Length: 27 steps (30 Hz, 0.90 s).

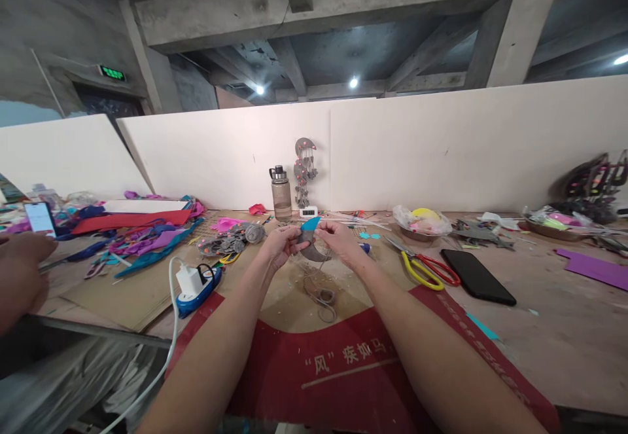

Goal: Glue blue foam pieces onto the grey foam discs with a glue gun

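Between my two hands I hold a grey crescent-shaped felt piece (314, 251) with a blue felt piece (310, 224) at its upper end. My left hand (284, 245) pinches it from the left, and my right hand (336, 237) has its fingers closed on the right side near the blue part. Below them, a loose coil of thin grey cord (326, 297) lies on the brown work surface. Just past my right hand is a small dark blue object (364, 248), and blue flower-shaped cut-outs (369, 235) lie behind it.
Scissors (426, 270) and a black phone (478, 277) lie right. A power strip (199, 292) with white charger sits left, near felt scraps (152, 241). A bottle (281, 195) and small clock (309, 212) stand behind. Another person's hand (24, 270) is far left.
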Each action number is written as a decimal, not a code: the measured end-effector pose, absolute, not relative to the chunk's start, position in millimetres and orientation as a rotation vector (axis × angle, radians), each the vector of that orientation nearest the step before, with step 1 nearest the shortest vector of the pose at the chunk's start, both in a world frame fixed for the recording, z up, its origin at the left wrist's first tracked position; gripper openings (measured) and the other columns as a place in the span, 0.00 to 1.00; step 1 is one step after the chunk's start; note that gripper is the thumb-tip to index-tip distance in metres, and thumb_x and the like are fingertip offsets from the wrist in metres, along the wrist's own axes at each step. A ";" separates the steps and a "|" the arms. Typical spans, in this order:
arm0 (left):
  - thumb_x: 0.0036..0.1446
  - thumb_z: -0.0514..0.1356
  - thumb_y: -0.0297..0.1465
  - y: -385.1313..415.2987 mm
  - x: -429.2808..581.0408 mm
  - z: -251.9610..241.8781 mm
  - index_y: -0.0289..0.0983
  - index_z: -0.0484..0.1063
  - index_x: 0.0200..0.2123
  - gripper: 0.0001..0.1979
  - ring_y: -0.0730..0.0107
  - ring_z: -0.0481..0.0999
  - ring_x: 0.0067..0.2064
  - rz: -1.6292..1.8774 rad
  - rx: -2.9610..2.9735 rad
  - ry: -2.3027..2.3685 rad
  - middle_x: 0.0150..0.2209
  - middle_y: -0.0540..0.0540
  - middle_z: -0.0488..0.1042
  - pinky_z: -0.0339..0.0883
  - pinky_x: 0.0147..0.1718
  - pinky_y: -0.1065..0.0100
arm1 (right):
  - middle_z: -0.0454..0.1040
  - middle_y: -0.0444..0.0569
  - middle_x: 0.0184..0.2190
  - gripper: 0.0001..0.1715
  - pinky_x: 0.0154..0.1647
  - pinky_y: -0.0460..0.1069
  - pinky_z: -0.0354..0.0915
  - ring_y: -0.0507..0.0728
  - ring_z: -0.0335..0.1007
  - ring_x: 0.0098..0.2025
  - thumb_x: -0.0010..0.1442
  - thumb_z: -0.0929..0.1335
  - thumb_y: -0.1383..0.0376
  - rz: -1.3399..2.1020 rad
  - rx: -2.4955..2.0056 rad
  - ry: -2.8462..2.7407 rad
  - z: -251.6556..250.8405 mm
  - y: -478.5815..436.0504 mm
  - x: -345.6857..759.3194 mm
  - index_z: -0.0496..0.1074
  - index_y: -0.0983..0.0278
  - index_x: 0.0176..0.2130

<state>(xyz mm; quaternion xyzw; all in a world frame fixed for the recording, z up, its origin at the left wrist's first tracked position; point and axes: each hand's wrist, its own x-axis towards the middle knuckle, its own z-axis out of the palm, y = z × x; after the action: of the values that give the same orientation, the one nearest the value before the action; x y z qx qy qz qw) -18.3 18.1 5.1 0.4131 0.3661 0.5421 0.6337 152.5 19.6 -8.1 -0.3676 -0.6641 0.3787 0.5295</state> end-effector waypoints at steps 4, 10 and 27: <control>0.48 0.62 0.20 16.9 -18.1 6.5 0.30 0.71 0.27 0.02 0.68 0.79 0.28 1.243 0.949 0.827 0.27 0.43 0.77 0.77 0.28 0.69 | 0.62 0.39 0.21 0.13 0.23 0.43 0.52 0.48 0.53 0.23 0.50 0.66 0.56 0.834 -0.888 -1.614 -7.9 19.3 152.1 0.69 0.64 0.27; 0.48 0.61 0.20 18.0 -19.0 4.4 0.30 0.72 0.28 0.02 0.67 0.79 0.28 1.245 0.966 0.816 0.27 0.43 0.77 0.77 0.29 0.69 | 0.60 0.38 0.21 0.13 0.24 0.44 0.51 0.47 0.52 0.22 0.49 0.66 0.56 0.835 -0.909 -1.614 -6.1 17.1 150.6 0.67 0.64 0.27; 0.48 0.61 0.20 21.4 -20.9 1.9 0.30 0.72 0.29 0.03 0.69 0.79 0.28 1.249 0.997 0.796 0.28 0.44 0.77 0.77 0.28 0.70 | 0.60 0.39 0.22 0.15 0.22 0.44 0.49 0.46 0.49 0.22 0.48 0.69 0.55 0.993 -0.850 -1.521 -7.5 14.7 147.3 0.67 0.64 0.27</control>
<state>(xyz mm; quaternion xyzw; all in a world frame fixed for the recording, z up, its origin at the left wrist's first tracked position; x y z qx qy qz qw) -20.9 21.4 1.9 0.4348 0.3471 0.5449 0.6273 147.3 14.7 -7.5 -0.3574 -0.6392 0.4174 0.5380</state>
